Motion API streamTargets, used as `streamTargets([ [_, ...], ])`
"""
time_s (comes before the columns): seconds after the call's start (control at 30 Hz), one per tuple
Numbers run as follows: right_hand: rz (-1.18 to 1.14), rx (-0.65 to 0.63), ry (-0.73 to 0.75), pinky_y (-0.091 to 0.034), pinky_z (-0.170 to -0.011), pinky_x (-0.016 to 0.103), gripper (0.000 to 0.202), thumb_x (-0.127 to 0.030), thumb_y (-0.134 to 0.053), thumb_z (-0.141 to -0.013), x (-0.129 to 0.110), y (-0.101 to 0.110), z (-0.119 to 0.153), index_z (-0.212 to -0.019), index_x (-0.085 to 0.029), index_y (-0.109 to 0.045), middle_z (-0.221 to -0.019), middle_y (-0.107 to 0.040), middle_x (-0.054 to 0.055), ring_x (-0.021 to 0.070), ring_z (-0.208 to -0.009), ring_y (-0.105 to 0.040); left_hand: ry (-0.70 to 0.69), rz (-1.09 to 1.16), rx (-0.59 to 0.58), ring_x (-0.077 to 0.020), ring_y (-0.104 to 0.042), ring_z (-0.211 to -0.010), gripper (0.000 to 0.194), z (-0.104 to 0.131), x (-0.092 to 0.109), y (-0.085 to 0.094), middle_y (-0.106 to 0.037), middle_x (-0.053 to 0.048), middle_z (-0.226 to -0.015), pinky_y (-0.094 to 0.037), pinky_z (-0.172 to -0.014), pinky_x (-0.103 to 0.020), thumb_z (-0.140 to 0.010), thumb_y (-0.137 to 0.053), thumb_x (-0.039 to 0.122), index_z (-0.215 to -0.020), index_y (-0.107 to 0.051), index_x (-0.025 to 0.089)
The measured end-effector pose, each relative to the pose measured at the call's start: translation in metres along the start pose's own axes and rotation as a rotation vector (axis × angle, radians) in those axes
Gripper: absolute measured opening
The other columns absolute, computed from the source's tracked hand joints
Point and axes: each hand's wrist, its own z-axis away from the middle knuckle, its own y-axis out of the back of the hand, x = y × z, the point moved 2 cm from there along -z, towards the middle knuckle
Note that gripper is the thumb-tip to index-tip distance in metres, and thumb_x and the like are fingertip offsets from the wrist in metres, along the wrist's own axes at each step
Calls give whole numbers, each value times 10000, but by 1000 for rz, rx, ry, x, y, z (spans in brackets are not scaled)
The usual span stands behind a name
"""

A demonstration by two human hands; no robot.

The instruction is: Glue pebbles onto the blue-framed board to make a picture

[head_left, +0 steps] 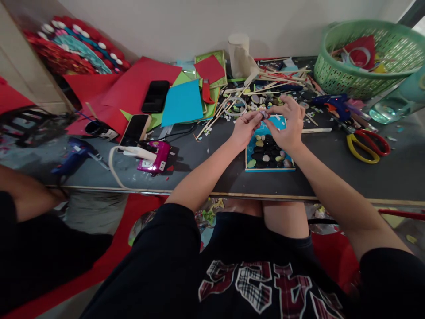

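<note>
My left hand and my right hand meet above the far part of a small blue framed board. Their fingertips pinch a small greyish pebble, mostly covered by the fingers. Black stones fill the near half of the board, with several pale and yellowish pebbles among them. Bare blue surface shows at the far end, partly hidden by my hands. Just beyond the left hand lie a clear tape ring and a scatter of loose pebbles.
Thin wooden sticks pile up behind the board. To the right are scissors, a blue glue gun and a green basket. Leftward lie coloured paper, phones, a pink power strip and another person's arm.
</note>
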Motion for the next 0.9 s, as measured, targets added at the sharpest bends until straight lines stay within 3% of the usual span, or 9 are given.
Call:
streamTargets([
  [0.17,-61,-22,43,-373,-1122,652,628,-669,-504,-1004,4,-4,1,-1460,-254,-383,-1121,-749,91,349,-1164,-674,1,-16,1,-36,-488,-571,102,0,-2,1,-714,8,-757,-423,-575,-165,-854,-855,249,-806,-799,179],
  [0.33,-76,-10,59,-364,-1127,653,607,-642,-520,-1003,5,-5,2,-1442,-255,-358,-1100,-744,85,348,-1178,-666,-25,-53,-11,-47,-486,-569,125,-2,-4,5,-660,22,-692,-416,-575,-181,-842,-869,301,-828,-806,193],
  [0.47,-104,-42,68,-369,-1128,674,558,-620,-489,-1021,4,-6,2,-1422,-256,-353,-1143,-721,98,356,-1232,-631,-68,-80,-69,-60,-486,-581,191,-2,-5,7,-671,18,-698,-404,-570,-191,-794,-904,365,-865,-826,206],
  [0.7,-227,-39,117,-454,-1062,665,545,-613,-490,-1029,13,-17,4,-1417,-263,-333,-1209,-662,101,326,-1162,-656,-52,-145,-43,-77,-536,-602,272,-3,-7,9,-733,5,-775,-464,-612,-216,-743,-922,452,-851,-828,220],
  [0.9,-261,-29,22,-415,-1119,693,563,-656,-505,-1015,14,-23,6,-1383,-244,-397,-1353,-592,140,352,-1338,-558,-105,-94,-101,-66,-522,-593,379,-5,-10,10,-713,18,-740,-440,-576,-200,-674,-938,556,-870,-839,247],
])
